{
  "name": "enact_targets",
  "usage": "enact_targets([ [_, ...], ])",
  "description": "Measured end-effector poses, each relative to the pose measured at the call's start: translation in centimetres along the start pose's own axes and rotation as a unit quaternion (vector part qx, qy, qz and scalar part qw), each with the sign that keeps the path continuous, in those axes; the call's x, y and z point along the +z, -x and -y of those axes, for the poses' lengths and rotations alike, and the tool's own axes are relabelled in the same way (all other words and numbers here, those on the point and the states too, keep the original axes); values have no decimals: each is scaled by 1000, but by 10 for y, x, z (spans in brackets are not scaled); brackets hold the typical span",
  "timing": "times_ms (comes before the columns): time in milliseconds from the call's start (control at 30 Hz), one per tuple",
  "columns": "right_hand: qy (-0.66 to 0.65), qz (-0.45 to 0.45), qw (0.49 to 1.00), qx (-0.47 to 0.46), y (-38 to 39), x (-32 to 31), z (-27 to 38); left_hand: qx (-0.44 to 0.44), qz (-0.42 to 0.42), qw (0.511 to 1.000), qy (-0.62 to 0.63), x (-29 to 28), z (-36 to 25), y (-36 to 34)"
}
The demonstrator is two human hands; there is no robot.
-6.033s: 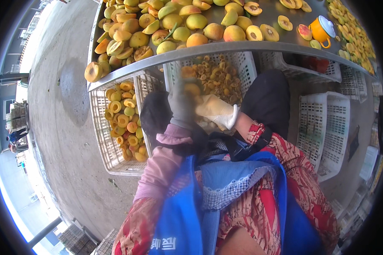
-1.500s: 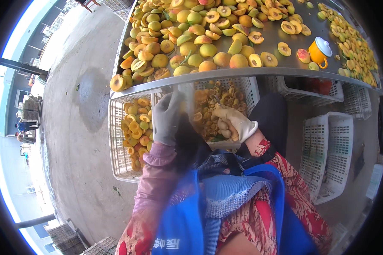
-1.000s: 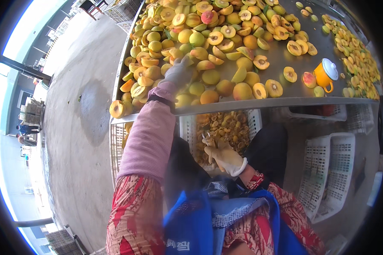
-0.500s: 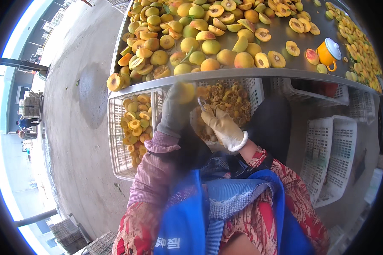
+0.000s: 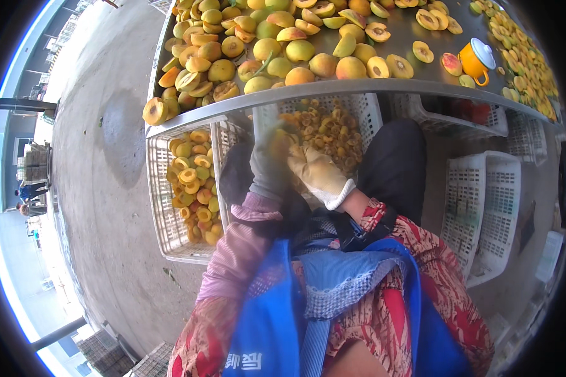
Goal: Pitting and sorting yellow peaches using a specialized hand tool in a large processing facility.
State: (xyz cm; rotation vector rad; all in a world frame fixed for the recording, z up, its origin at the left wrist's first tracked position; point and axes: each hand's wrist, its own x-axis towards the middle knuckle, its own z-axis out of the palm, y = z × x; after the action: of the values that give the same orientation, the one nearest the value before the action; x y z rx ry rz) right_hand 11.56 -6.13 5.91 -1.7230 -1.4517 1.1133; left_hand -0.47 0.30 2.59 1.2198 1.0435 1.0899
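While both gloved hands meet just under the edge of the steel worktop [image 5: 383,85], the left hand [image 5: 269,164] in its grey glove has its grip closed on a yellow fruit [image 5: 282,139], and the right hand [image 5: 317,173] in a yellowish glove presses against that fruit from the right, though whether its own grip is closed cannot be told. Directly beyond the grip sits a white crate [image 5: 365,110] of small fruit pieces, to its left a white basket [image 5: 160,207] of halved fruit, and above it whole and halved peaches [image 5: 299,50] beside an orange cup [image 5: 475,61]
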Motion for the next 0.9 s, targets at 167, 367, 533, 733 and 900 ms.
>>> enact_targets([
  [167, 50, 25, 998, 41, -3, 8, 3, -23, -26, 994, 103, 3, 3, -1],
  [367, -31, 34, 995, 92, -11, 12, -14, -88, -96, 972, 195, 14, 6, -8],
  [533, 9, 71, 997, -41, -11, 11, -26, -139, -101, 918, 358, 11, 7, -5],
  [733, 112, 1, 960, -258, -10, 15, -52, -145, 3, 972, 183, 11, -14, 2],
  [900, -307, 350, 864, 194, -9, -38, 12, -111, -14, 993, 40, 11, -29, 2],
])
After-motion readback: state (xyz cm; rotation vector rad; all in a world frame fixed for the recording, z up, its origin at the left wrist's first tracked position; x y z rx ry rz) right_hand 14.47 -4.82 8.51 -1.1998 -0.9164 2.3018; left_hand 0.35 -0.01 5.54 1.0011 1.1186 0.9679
